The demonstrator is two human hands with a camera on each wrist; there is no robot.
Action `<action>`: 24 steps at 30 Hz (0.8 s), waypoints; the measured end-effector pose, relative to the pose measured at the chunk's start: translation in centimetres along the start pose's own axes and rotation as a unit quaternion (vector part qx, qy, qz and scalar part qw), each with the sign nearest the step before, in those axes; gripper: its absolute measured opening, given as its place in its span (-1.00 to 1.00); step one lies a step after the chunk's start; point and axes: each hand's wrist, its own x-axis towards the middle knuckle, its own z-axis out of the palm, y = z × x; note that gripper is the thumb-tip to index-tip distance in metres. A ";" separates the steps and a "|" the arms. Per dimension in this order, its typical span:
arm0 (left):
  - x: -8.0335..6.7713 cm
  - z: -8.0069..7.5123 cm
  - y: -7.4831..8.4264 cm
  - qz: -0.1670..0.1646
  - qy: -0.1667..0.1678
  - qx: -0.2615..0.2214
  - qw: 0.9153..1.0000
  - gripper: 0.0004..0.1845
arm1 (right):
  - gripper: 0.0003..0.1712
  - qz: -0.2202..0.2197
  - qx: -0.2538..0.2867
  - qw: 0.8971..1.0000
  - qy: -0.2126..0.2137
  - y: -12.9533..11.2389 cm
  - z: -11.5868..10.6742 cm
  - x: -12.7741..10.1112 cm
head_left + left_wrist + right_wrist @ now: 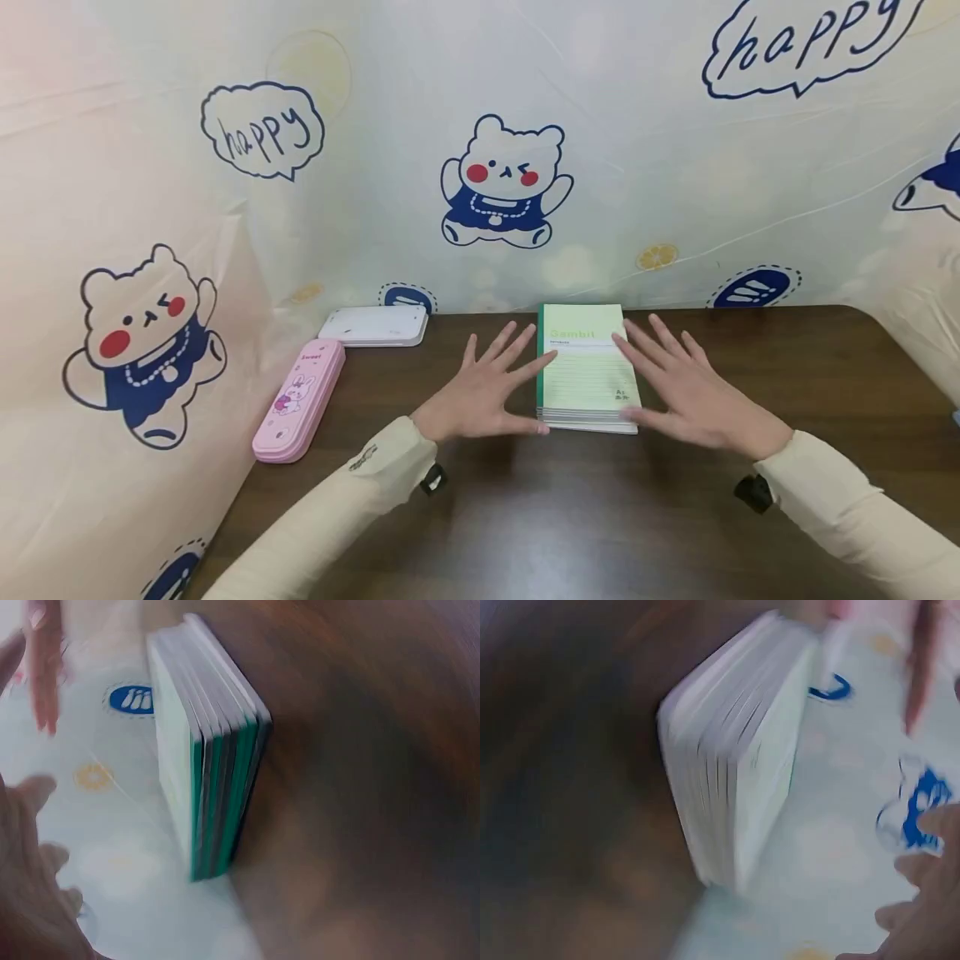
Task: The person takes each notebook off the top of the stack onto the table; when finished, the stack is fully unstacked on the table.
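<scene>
A stack of several thin green notebooks (587,369) lies on the dark wooden table (570,517), top cover pale green with a darker spine. My left hand (489,390) is spread flat just left of the stack, fingers straight, fingertips at its left edge. On the other side my right hand (684,385) is spread flat too, its fingers reaching over the stack's right edge. Neither hand grips anything. The left wrist view shows the stack's green spines (225,787); in the right wrist view the white page edges (727,787) appear, blurred.
A pink pencil case (300,400) with a rabbit print lies at the left by the cartoon-printed sheet (480,150). A white case (375,325) sits behind it against the backdrop. The printed sheet walls the table at the back and both sides.
</scene>
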 end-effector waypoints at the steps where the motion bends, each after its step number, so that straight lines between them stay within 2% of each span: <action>1: 0.3 0.4 -0.3 -0.022 0.004 -0.048 0.999 -0.05 | -0.08 0.027 0.047 0.999 0.005 0.4 0.2 0.0; 2: 0.6 1.0 -0.5 -0.050 0.008 -0.105 0.993 -0.08 | -0.12 0.060 0.104 0.993 0.013 0.8 0.6 0.1; 3: 1.0 1.6 -0.8 -0.083 0.015 -0.174 0.981 -0.12 | -0.15 0.096 0.166 0.981 0.024 1.2 1.2 0.1; 4: 1.5 2.4 -1.0 -0.119 0.026 -0.253 0.960 -0.16 | -0.18 0.128 0.232 0.964 0.039 1.6 2.0 0.3; 5: 2.0 3.4 -1.2 -0.156 0.039 -0.338 0.927 -0.20 | -0.21 0.160 0.290 0.942 0.056 2.0 2.9 0.4; 6: 2.6 4.4 -1.4 -0.191 0.056 -0.414 0.888 -0.23 | -0.23 0.185 0.343 0.918 0.073 2.2 3.9 0.6; 7: 3.1 5.4 -1.4 -0.221 0.076 -0.482 0.844 -0.25 | -0.24 0.204 0.387 0.895 0.088 2.4 5.0 0.9; 8: 3.7 6.4 -1.2 -0.244 0.094 -0.532 0.805 -0.27 | -0.25 0.223 0.423 0.873 0.098 2.5 6.1 1.2; 9: 4.3 7.3 -1.0 -0.261 0.107 -0.566 0.774 -0.28 | -0.25 0.235 0.449 0.856 0.104 2.5 7.1 1.5; 10: 4.8 8.2 -0.6 -0.266 0.117 -0.592 0.752 -0.29 | -0.25 0.244 0.462 0.846 0.104 2.3 8.0 1.8; 11: 5.2 8.9 -0.3 -0.269 0.119 -0.598 0.746 -0.29 | -0.24 0.254 0.462 0.844 0.102 2.1 8.8 2.1; 12: 5.6 9.5 0.2 -0.266 0.118 -0.586 0.756 -0.30 | -0.24 0.262 0.449 0.849 0.097 1.9 9.4 2.4; 14: 6.1 10.1 1.2 -0.255 0.116 -0.553 0.785 -0.31 | -0.22 0.272 0.413 0.865 0.086 1.5 10.2 2.9; 17: 6.4 10.4 2.0 -0.238 0.119 -0.505 0.821 -0.34 | -0.20 0.280 0.360 0.887 0.078 1.2 10.5 3.3; 18: 6.5 10.4 2.2 -0.236 0.121 -0.494 0.828 -0.35 | -0.19 0.280 0.347 0.892 0.075 1.2 10.5 3.3; 20: 6.6 10.3 2.4 -0.236 0.121 -0.485 0.834 -0.36 | -0.19 0.278 0.337 0.896 0.073 1.3 10.5 3.3; 24: 6.8 10.0 2.7 -0.249 0.108 -0.450 0.851 -0.34 | -0.19 0.273 0.316 0.907 0.062 1.4 10.7 3.2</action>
